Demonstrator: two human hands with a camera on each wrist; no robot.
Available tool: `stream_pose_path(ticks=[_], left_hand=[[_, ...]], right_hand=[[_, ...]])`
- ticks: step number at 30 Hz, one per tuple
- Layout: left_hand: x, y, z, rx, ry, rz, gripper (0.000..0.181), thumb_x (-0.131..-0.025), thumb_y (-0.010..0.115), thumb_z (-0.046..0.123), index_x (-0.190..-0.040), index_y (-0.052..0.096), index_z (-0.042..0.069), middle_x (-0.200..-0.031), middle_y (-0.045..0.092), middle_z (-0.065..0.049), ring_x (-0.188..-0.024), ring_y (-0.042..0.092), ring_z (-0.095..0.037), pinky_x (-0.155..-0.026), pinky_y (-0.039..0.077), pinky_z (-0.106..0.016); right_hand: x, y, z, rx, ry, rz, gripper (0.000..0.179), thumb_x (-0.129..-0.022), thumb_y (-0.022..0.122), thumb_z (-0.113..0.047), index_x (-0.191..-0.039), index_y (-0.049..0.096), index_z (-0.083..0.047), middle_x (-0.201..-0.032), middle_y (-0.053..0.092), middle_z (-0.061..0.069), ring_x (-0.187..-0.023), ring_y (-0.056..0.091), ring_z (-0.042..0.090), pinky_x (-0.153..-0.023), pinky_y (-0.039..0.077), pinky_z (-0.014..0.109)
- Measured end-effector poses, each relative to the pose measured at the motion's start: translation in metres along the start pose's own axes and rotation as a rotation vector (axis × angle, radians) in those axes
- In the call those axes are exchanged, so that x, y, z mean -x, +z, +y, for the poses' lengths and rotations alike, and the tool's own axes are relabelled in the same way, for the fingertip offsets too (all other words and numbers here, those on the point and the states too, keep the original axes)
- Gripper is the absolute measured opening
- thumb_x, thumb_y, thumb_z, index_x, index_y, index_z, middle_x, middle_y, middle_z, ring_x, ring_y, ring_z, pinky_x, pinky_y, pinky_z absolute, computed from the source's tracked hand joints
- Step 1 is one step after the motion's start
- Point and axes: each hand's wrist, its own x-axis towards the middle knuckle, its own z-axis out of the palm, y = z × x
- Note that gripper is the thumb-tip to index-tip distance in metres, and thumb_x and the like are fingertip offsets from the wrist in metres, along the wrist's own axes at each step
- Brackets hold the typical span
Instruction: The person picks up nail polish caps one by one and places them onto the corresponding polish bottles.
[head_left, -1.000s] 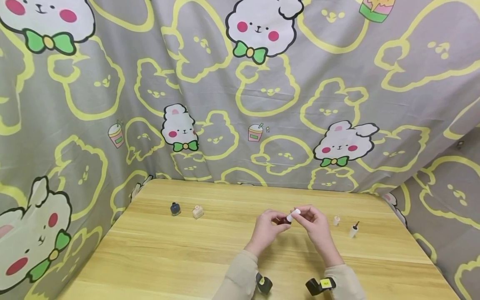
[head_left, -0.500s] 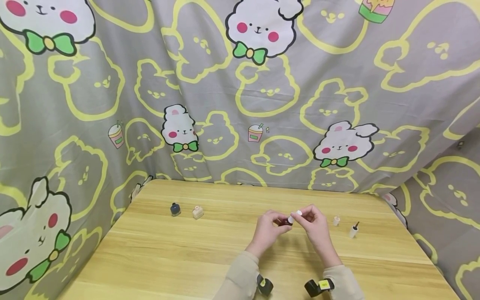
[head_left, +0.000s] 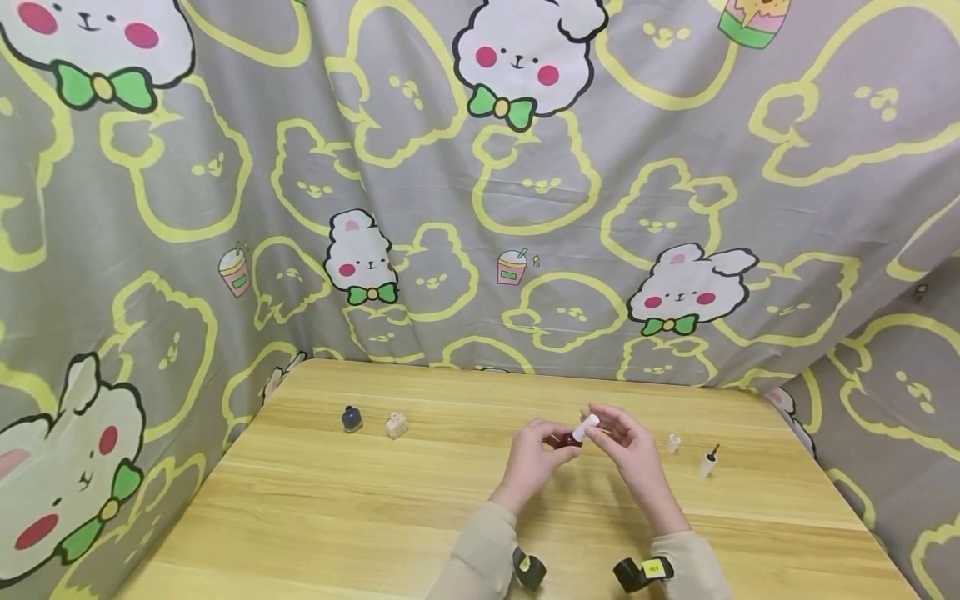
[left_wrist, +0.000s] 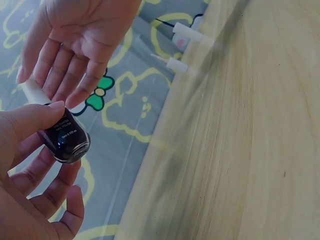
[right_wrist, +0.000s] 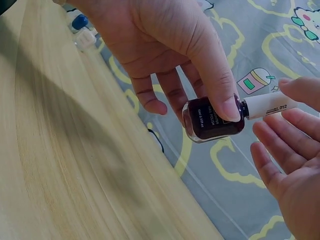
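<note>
My left hand (head_left: 534,454) holds a small nail polish bottle (right_wrist: 212,120) of very dark red, thumb pressed over its label. The bottle is tilted, its white cap (right_wrist: 270,104) screwed on or set in the neck and pointing toward my right hand (head_left: 628,454). That hand has the cap between its thumb and forefinger, while its other fingers spread loosely behind. In the left wrist view the bottle (left_wrist: 66,135) hangs in the air beyond the table edge in the picture, with the right palm (left_wrist: 87,30) facing the camera.
On the wooden table (head_left: 360,517), a dark blue polish bottle (head_left: 351,419) and a beige one (head_left: 397,426) stand uncapped at the left. Two white caps, a short one (head_left: 673,443) and a taller one with its brush up (head_left: 708,465), stand at the right. A patterned curtain (head_left: 450,192) surrounds the table.
My right hand's fingers curled in around the cap half a second ago and have now spread out again. The cap and bottle shifted slightly; the left hand keeps its hold.
</note>
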Motion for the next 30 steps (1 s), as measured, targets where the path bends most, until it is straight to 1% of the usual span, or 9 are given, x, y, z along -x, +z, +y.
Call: stream_pose_path(ticks=[2, 5, 9, 10, 17, 20, 25, 28, 30], left_hand=[[-0.0003, 0.0000, -0.0005, -0.001, 0.004, -0.002, 0.018, -0.079, 0.080, 0.014, -0.096, 0.076, 0.010, -0.091, 0.068, -0.002, -0.081, 0.063, -0.008, -0.065, 0.050, -0.016], [-0.0002, -0.0003, -0.0001, 0.003, -0.009, -0.007, 0.019, -0.079, 0.080, 0.016, -0.097, 0.076, 0.010, -0.091, 0.068, -0.001, -0.081, 0.062, -0.007, -0.066, 0.050, -0.016], [0.0004, -0.0011, 0.0016, 0.010, -0.030, -0.015, 0.020, -0.080, 0.080, 0.018, -0.098, 0.076, 0.011, -0.092, 0.067, 0.001, -0.081, 0.060, -0.004, -0.067, 0.050, -0.015], [0.0005, -0.0011, 0.0018, 0.010, -0.025, -0.014, 0.020, -0.080, 0.080, 0.017, -0.098, 0.076, 0.011, -0.092, 0.067, 0.000, -0.081, 0.060, -0.004, -0.067, 0.050, -0.016], [0.0004, -0.0012, 0.0023, 0.014, -0.010, -0.015, 0.019, -0.080, 0.080, 0.019, -0.097, 0.076, 0.011, -0.093, 0.068, -0.001, -0.081, 0.061, -0.005, -0.067, 0.050, -0.016], [0.0008, -0.0016, 0.0028, 0.015, -0.016, -0.015, 0.017, -0.080, 0.080, 0.017, -0.096, 0.076, 0.011, -0.093, 0.068, -0.001, -0.081, 0.061, -0.006, -0.066, 0.050, -0.016], [0.0008, -0.0018, 0.0042, 0.021, -0.045, -0.016, 0.019, -0.080, 0.080, 0.018, -0.096, 0.076, 0.011, -0.092, 0.067, -0.001, -0.081, 0.061, -0.006, -0.065, 0.049, -0.016], [0.0007, -0.0015, 0.0047, 0.018, -0.047, -0.014, 0.020, -0.079, 0.081, 0.019, -0.097, 0.076, 0.010, -0.092, 0.067, -0.001, -0.081, 0.062, -0.007, -0.065, 0.049, -0.016], [0.0008, -0.0013, 0.0047, 0.016, -0.040, -0.012, 0.020, -0.079, 0.081, 0.018, -0.097, 0.076, 0.010, -0.092, 0.067, -0.002, -0.081, 0.062, -0.009, -0.064, 0.049, -0.016]], right_hand=[[0.0003, -0.0010, 0.0011, -0.028, -0.006, -0.028, 0.043, -0.093, 0.064, -0.009, -0.130, 0.052, 0.009, -0.114, 0.070, -0.014, -0.105, 0.064, -0.004, -0.088, 0.051, 0.014], [0.0008, -0.0023, 0.0030, -0.055, -0.008, -0.059, 0.044, -0.094, 0.063, -0.009, -0.132, 0.050, 0.009, -0.116, 0.069, -0.015, -0.108, 0.063, -0.003, -0.090, 0.051, 0.014], [0.0012, -0.0031, 0.0037, -0.057, -0.001, -0.077, 0.044, -0.095, 0.061, -0.011, -0.134, 0.050, 0.008, -0.118, 0.069, -0.013, -0.110, 0.063, -0.002, -0.091, 0.050, 0.014], [0.0014, -0.0031, 0.0036, -0.051, 0.003, -0.078, 0.044, -0.096, 0.061, -0.012, -0.134, 0.050, 0.007, -0.119, 0.069, -0.013, -0.111, 0.063, -0.002, -0.091, 0.050, 0.014], [0.0017, -0.0007, 0.0017, -0.014, 0.033, -0.061, 0.040, -0.097, 0.061, -0.017, -0.131, 0.055, 0.003, -0.117, 0.071, -0.009, -0.108, 0.064, -0.001, -0.091, 0.050, 0.015], [0.0019, 0.0001, 0.0016, -0.019, 0.029, -0.060, 0.039, -0.097, 0.060, -0.016, -0.130, 0.056, 0.004, -0.116, 0.072, -0.007, -0.106, 0.066, -0.001, -0.090, 0.050, 0.015], [0.0017, 0.0013, 0.0008, -0.029, 0.027, -0.044, 0.038, -0.096, 0.061, -0.014, -0.127, 0.055, 0.007, -0.114, 0.073, -0.003, -0.102, 0.066, -0.001, -0.089, 0.051, 0.015], [0.0013, 0.0027, -0.0006, -0.038, 0.036, -0.015, 0.036, -0.094, 0.063, -0.012, -0.123, 0.056, 0.010, -0.111, 0.073, 0.001, -0.099, 0.067, -0.001, -0.087, 0.052, 0.015], [0.0010, 0.0038, -0.0016, -0.041, 0.050, 0.007, 0.035, -0.093, 0.065, -0.010, -0.119, 0.057, 0.011, -0.107, 0.074, -0.001, -0.096, 0.067, 0.000, -0.085, 0.052, 0.016]])
